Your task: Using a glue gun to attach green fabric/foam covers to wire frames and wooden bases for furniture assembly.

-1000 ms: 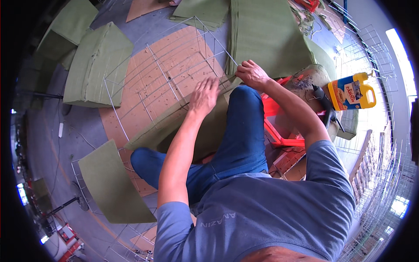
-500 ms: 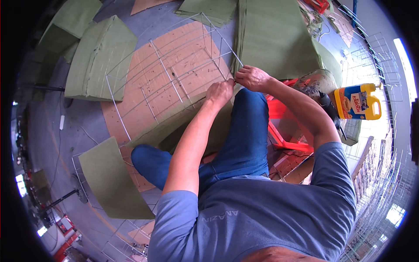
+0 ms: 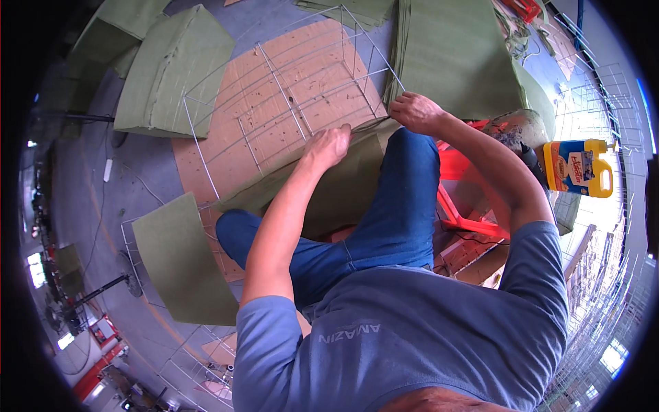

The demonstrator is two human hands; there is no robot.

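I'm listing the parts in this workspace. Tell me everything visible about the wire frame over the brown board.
The frame is an open, box-like grid of thin, silvery, metal-looking rods. It lies over the brown board, which shows through its gaps. A green sheet borders its near side. One rod reaches the right hand, which seems to touch it; whether the left hand does is unclear.
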